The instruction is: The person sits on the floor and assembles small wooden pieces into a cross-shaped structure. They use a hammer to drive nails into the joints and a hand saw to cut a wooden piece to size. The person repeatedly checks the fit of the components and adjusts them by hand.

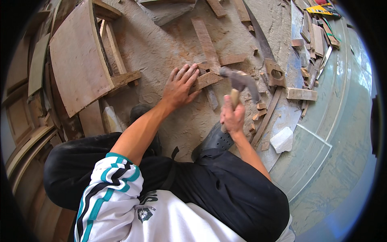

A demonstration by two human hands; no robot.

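Note:
My left hand [180,88] lies with stretched fingers on the left end of a short wood piece [208,80], its thumb along the near side. That piece sits across a small assembly of wood strips on the dusty floor; a longer board [204,40] runs away from it. My right hand [233,115] is closed round the wooden handle of a claw hammer [242,80]. The hammer's head hangs just right of the wood piece, slightly blurred; I cannot tell whether they touch. A narrow strip [211,98] sticks out toward me below the piece.
A handsaw [275,73] with a wooden handle lies to the right, among wood offcuts [301,94]. Further right are a white block [281,140] and glass sheets [318,165]. A curved plywood frame [80,60] stands at left. My shod foot [212,142] is close below the hammer.

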